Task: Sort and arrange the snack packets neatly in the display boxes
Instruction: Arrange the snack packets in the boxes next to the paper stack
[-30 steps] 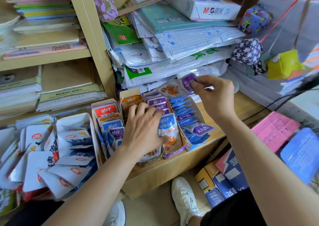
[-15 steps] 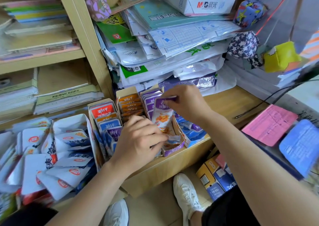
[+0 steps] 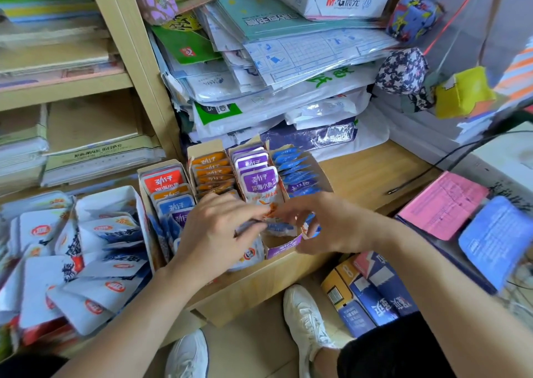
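Left grip: the left hand (image 3: 219, 233) is curled, thumb and fingers pinching the edge of a blue-grey packet (image 3: 278, 227) that is too blurred for me to read.
Right grip: the right hand (image 3: 328, 227) curls at the front wall of the purple display box (image 3: 284, 247). I cannot tell whether it holds anything.
Hidden: the lower half of the upright purple packet (image 3: 259, 183), at 12 o'clock from both hands, sits behind the fingers. The left hand covers the near end of the orange packets (image 3: 212, 170).
Cut off: the white packets (image 3: 95, 262) at 9 o'clock run past the frame edge.
Too small: the print on the blue packets (image 3: 294, 167) at 1 o'clock.
Writing: I read "深海小鱼" on the purple packet, and "M&G" and "70" on the white ream box (image 3: 340, 0) at the top.
Worktop: the boxes stand on the wooden worktop (image 3: 360, 175).
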Demonstrator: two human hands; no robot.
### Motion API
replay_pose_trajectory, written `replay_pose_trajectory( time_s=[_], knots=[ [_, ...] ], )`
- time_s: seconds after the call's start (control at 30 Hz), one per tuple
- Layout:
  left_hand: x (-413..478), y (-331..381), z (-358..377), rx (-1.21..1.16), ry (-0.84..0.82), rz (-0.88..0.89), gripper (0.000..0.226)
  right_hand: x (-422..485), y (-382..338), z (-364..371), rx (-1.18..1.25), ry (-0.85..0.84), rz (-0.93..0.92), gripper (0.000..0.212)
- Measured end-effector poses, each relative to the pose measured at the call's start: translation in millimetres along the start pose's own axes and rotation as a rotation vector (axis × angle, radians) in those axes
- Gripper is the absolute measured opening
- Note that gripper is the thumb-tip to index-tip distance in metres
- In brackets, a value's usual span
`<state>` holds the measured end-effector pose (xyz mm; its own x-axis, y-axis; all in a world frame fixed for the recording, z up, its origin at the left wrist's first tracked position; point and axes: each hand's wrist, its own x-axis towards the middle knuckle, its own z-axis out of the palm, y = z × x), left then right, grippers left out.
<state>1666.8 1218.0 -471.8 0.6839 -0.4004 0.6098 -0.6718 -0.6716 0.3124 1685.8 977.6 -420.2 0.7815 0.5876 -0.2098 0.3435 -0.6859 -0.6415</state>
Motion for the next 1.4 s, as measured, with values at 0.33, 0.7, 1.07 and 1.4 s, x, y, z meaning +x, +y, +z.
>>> replay_pose_trajectory(
  time_s=[0.33, 0.7, 1.07, 1.4],
  knots=[
    [2.2, -11.4, -11.7, 0.183, -0.063, -0.091, 0.076, 14.1, 9.7, -2.7, 0.268, 0.582, 0.157, 0.008],
    [-11.1, -12.3, -10.8, 0.066, -0.115, -0.252, 0.06, 5.4, 19.9, -19.8, 0.944, 0.334, 0.111, 0.023],
    [14.8, 3.0, -18.6, -0.607, 0.053, -0.54, 0.007, 13.5, 9.4, -16.0, 1.038, 0.332, 0.07, 0.026],
    [29.6, -24.3, -51.8, -0.39, 0.536, -0.611, 0.008, 18.1, 4.6, -20.6, 1.012, 0.792, 0.273, 0.008]
  ],
)
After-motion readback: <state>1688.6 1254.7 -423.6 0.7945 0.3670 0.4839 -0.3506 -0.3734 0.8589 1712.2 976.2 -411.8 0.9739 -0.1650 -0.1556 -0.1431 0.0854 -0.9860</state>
